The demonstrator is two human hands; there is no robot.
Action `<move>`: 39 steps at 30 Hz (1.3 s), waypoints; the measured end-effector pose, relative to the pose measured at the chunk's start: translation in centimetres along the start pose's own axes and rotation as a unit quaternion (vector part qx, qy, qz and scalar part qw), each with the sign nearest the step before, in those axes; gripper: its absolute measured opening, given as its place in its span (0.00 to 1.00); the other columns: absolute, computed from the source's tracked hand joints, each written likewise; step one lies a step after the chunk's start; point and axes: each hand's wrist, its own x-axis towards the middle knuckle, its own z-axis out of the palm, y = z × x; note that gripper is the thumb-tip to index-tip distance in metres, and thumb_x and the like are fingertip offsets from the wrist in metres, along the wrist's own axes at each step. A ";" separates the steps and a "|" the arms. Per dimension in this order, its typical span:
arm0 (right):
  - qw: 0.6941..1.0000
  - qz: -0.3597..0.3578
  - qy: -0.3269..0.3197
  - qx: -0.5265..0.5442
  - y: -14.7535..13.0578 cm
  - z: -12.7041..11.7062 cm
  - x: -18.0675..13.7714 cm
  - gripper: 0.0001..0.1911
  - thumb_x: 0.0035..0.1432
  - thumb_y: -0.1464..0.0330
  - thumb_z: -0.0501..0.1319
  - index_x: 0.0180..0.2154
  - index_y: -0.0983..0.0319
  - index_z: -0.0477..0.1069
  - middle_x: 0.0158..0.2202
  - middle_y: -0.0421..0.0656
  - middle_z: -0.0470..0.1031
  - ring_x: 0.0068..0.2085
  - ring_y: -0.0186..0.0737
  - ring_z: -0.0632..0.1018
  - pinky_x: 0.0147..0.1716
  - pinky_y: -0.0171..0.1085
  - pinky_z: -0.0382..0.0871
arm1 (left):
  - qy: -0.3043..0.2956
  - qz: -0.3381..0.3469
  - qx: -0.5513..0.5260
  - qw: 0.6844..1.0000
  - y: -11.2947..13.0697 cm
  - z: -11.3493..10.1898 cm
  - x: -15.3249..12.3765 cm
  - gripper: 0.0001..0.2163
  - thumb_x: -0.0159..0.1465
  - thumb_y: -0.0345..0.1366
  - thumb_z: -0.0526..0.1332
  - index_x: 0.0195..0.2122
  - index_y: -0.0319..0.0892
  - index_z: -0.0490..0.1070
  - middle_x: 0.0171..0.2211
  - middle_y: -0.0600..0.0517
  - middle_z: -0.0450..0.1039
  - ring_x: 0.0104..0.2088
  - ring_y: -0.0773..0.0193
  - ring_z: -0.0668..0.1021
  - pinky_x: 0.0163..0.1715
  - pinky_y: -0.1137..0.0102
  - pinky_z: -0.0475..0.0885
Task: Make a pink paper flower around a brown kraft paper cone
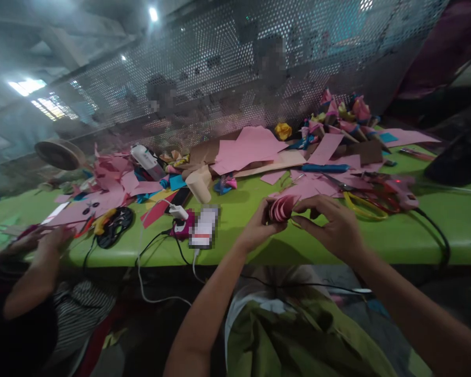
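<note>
A rolled bundle of pink paper (281,208), its layers showing at the end, is held above the front of the green table (235,217). My left hand (264,225) is closed around its left side. My right hand (329,222) is at the bundle's right edge, with thumb and forefinger pinched close together; whether paper is between the fingertips is too small to tell. Right of my right hand lie scissors with yellow handles (363,207) and a pink glue gun (404,192) with a black cable.
A phone (204,228) on a white cable lies left of my hands, beside a magenta power adapter (183,226). Pink paper sheets (251,149) and paper flowers (351,112) pile up at the back. A co-worker's hands (49,238) are at far left, near a coiled black cable (115,226).
</note>
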 end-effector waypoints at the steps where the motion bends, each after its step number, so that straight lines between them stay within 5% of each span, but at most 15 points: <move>1: 1.000 0.009 0.010 -0.015 0.1 0.0 0.2 0.05 0.59 0.69 0.67 0.38 0.57 0.72 0.33 0.41 0.78 0.29 0.39 0.76 0.29 0.38 0.72 | -0.005 0.000 0.002 1.000 0.0 -0.1 0.2 0.26 0.51 0.35 0.72 0.51 0.44 0.66 0.49 0.50 0.71 0.52 0.57 0.72 0.55 0.64 0.66; 6: 0.998 0.064 0.007 -0.024 1.0 0.3 1.6 0.20 0.55 0.62 0.70 0.47 0.58 0.69 0.39 0.44 0.77 0.32 0.42 0.78 0.32 0.41 0.75 | -0.034 -0.019 0.044 0.998 0.7 -0.3 1.1 0.25 0.55 0.33 0.66 0.55 0.45 0.65 0.52 0.49 0.70 0.54 0.55 0.71 0.58 0.61 0.65; 13: 0.995 0.082 -0.051 -0.006 3.1 0.6 3.6 0.16 0.56 0.64 0.68 0.47 0.57 0.71 0.43 0.46 0.80 0.42 0.49 0.82 0.39 0.44 0.77 | -0.070 -0.029 0.151 0.986 2.2 -0.9 2.3 0.21 0.61 0.41 0.64 0.54 0.44 0.64 0.49 0.48 0.70 0.52 0.55 0.72 0.58 0.59 0.66; 18: 0.990 0.098 -0.100 0.014 4.2 0.7 5.3 0.10 0.57 0.65 0.66 0.42 0.56 0.75 0.39 0.45 0.82 0.39 0.48 0.82 0.36 0.44 0.78 | -0.060 -0.055 0.112 0.990 1.4 -1.8 3.8 0.15 0.63 0.43 0.62 0.49 0.43 0.68 0.45 0.49 0.73 0.48 0.57 0.75 0.55 0.58 0.71; 31: 0.976 0.085 -0.196 0.031 5.6 1.4 6.8 0.12 0.57 0.67 0.65 0.45 0.56 0.77 0.43 0.45 0.83 0.44 0.49 0.83 0.41 0.45 0.78 | -0.051 -0.072 0.250 0.964 2.5 -3.0 4.6 0.13 0.65 0.43 0.61 0.45 0.42 0.77 0.43 0.45 0.78 0.50 0.52 0.75 0.58 0.54 0.68; 39: 0.974 0.119 -0.171 0.089 5.8 1.4 6.1 0.26 0.57 0.62 0.67 0.58 0.55 0.71 0.49 0.47 0.80 0.41 0.46 0.81 0.39 0.42 0.79 | 0.034 -0.084 0.167 0.982 0.5 -3.2 4.2 0.13 0.65 0.45 0.61 0.44 0.44 0.79 0.41 0.49 0.78 0.47 0.55 0.76 0.55 0.58 0.70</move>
